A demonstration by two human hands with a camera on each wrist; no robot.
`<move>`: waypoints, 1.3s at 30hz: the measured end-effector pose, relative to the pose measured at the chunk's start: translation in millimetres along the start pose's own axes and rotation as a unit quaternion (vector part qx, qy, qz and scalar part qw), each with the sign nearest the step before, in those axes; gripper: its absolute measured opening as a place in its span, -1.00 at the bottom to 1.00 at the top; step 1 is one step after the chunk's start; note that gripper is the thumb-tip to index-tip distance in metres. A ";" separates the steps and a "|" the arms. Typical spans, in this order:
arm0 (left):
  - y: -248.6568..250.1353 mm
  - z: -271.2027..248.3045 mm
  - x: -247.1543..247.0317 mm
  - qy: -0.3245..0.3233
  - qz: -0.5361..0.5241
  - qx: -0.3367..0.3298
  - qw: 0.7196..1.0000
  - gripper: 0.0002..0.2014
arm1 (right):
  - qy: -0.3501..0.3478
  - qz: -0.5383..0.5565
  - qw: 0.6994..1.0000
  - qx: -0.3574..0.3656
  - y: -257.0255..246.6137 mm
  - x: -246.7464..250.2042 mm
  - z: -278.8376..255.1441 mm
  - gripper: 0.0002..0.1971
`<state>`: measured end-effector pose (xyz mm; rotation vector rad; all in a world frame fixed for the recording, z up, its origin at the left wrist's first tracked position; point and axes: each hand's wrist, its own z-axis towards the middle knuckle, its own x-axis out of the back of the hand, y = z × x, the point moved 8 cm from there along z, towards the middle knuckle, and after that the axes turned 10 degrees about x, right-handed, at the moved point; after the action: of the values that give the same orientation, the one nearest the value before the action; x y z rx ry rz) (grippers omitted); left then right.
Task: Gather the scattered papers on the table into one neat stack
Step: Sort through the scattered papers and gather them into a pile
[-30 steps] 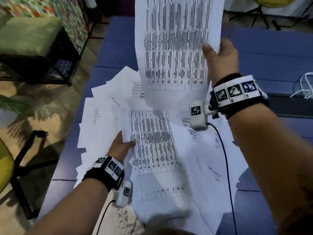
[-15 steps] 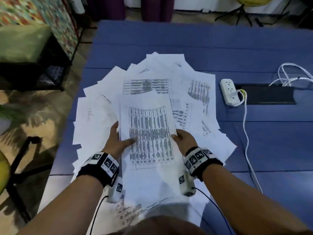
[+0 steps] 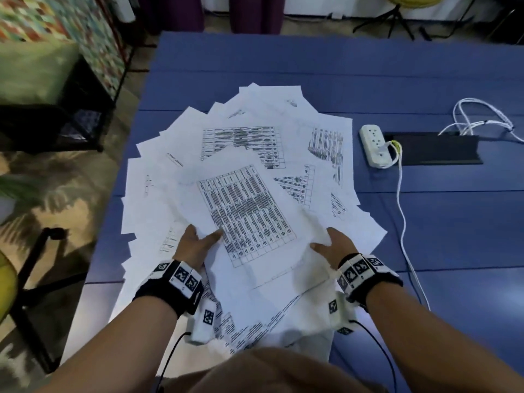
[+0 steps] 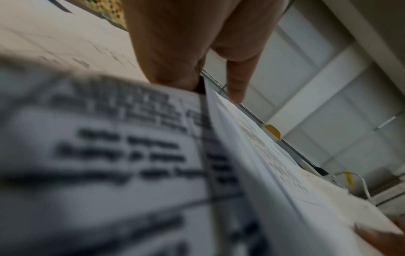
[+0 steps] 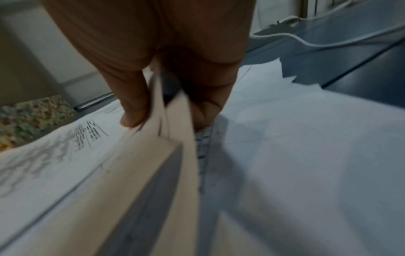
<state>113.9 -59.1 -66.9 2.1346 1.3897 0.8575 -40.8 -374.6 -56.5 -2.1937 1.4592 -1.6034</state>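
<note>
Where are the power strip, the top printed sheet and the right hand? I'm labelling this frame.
power strip point(image 3: 374, 146), head view, on the middle of its white body.
top printed sheet point(image 3: 246, 214), head view, on its printed table.
right hand point(image 3: 336, 245), head view, on the back of the hand.

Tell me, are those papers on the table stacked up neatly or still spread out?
Still spread out. The papers fan across the blue table at many angles; both hands grip only a small bunch.

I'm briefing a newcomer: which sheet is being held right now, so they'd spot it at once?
On the blue table, find the fan of white papers. The held sheet lies topmost, pinched by left hand and right hand; its dense table shows whole.
</note>
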 end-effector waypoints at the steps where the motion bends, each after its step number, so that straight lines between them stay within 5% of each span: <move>1: 1.9 -0.6 -2.3 0.002 0.004 -0.009 1.000 -0.06 | 0.008 0.012 1.000 0.010 -2.6 1.4 -0.2 -0.45; 5: 5.1 -6.4 4.4 0.037 -0.018 -0.017 0.999 -0.17 | 0.125 0.112 0.985 0.030 -3.6 28.0 -9.2 -0.79; 9: 2.0 -5.7 14.8 0.060 -0.011 -0.007 0.998 -0.38 | 0.145 0.148 0.977 0.056 -8.3 35.3 -17.7 -0.93; 17: 8.5 -2.6 24.6 0.095 0.041 -0.021 0.994 -0.70 | 0.194 0.152 0.968 0.040 -6.9 48.6 -7.9 -0.92; 23: 6.7 -3.7 24.1 0.097 0.028 -0.025 0.995 -0.74 | 0.245 0.145 0.957 0.055 -20.3 64.1 -8.5 -0.76; 30: -14.2 3.1 12.0 -0.004 -0.006 0.043 0.999 -0.38 | 0.284 0.153 0.921 0.218 -76.5 98.5 -24.3 -0.80; 34: -21.4 12.9 12.6 0.013 0.036 0.052 0.998 0.09 | 0.370 0.125 0.892 0.229 -89.4 130.0 -32.4 -0.81; 39: -11.6 11.0 22.4 0.028 0.033 0.022 0.999 -0.04 | 0.423 0.083 0.855 0.290 -119.8 174.5 -42.6 -0.81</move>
<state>121.0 -34.4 -76.6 2.2161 1.3851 0.9271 5.8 -411.9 151.0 -1.0226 0.9749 -2.6403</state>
